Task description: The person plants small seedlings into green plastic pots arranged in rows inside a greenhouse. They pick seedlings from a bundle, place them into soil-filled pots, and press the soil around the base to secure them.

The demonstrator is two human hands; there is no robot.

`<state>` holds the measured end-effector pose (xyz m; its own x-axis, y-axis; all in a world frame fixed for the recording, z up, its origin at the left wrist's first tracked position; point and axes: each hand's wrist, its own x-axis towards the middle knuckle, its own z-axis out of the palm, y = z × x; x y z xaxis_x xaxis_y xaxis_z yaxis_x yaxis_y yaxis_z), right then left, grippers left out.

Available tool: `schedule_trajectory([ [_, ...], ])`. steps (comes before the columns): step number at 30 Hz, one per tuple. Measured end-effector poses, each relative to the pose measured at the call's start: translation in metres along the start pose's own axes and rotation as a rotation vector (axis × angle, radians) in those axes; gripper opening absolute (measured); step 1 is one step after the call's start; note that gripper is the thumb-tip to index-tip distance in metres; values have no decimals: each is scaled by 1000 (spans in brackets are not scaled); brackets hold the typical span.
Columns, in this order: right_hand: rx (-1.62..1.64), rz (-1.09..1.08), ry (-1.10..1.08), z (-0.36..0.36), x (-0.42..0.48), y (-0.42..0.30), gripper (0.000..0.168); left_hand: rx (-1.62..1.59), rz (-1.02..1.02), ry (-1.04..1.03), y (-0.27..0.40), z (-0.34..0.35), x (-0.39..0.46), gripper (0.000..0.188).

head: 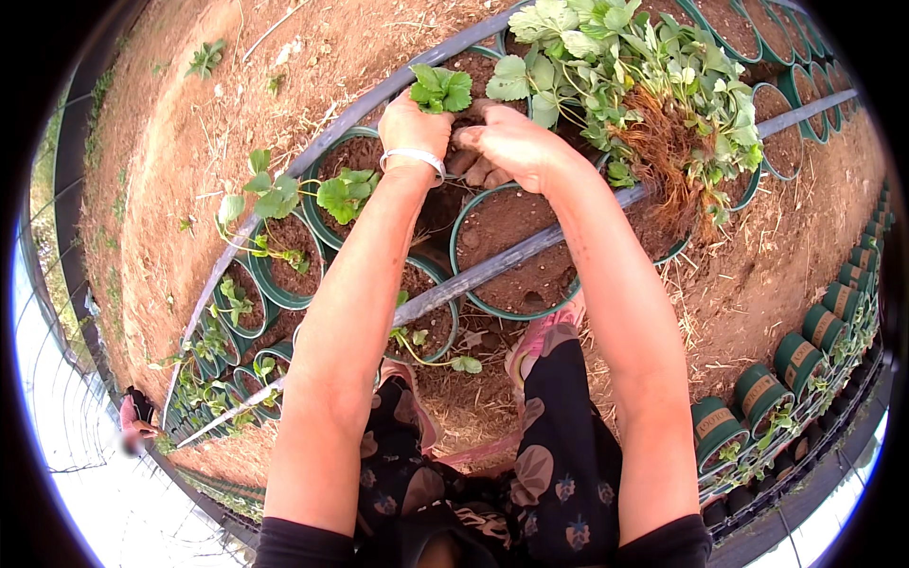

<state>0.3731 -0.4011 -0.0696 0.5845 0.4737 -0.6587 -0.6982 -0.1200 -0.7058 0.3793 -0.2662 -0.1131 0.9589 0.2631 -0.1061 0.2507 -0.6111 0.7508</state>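
A young strawberry plant with bright green leaves stands over a soil-filled green pot. Its leaves rise just past my left hand, which is closed around the plant's base and wears a white band at the wrist. Close beside it, my right hand is bent over the near side of that pot, its fingers curled and caked with soil. Whether those fingers hold anything is hidden. To the right, a heap of bare-root strawberry plants lies across the pots, reddish-brown roots exposed.
Nearer me is a soil-filled pot with a small hole, crossed by a grey pipe. Another pipe borders the row's far side. Potted strawberry plants continue left. Labelled green pots line the right. A person is far left.
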Motion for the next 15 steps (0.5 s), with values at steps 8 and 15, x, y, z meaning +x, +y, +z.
schedule_trajectory([
  [8,117,-355,429,-37,-6,-13,28,7,29,20,-3,2,2,26],
  [15,-1161,-854,676,-34,23,-5,33,-65,7,18,4,0,-3,27],
])
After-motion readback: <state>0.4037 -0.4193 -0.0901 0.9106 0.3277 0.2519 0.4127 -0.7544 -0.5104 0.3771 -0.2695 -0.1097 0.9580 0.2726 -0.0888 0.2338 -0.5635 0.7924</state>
